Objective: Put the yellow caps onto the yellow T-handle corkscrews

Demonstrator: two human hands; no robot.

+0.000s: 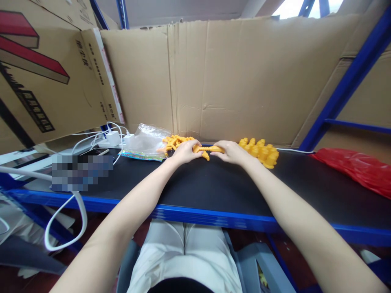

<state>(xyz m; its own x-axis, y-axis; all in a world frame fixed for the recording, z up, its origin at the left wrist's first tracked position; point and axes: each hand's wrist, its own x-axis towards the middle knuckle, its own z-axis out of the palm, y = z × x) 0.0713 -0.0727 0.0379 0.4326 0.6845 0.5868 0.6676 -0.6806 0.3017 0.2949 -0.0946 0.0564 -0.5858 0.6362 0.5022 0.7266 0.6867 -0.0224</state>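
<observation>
- Cardboard sheets (244, 77) are walling in the black tabletop (214, 187) with its blue frame (345, 85).
- At twelve o'clock, the left hand (183, 151) and right hand (232, 152) are both pinching one orange plastic piece (209, 149) just over the tabletop.
- Yellow figures (262, 152) are lying at one o'clock, a clear bag (146, 142) at eleven, a red bag (357, 171) at three, and white cables (100, 140) at ten.

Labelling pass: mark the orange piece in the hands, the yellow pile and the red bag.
orange piece (210, 149), head view, bare middle between the hands.
yellow pile (263, 153), head view, centre of heap.
red bag (357, 169), head view, top surface.
</observation>
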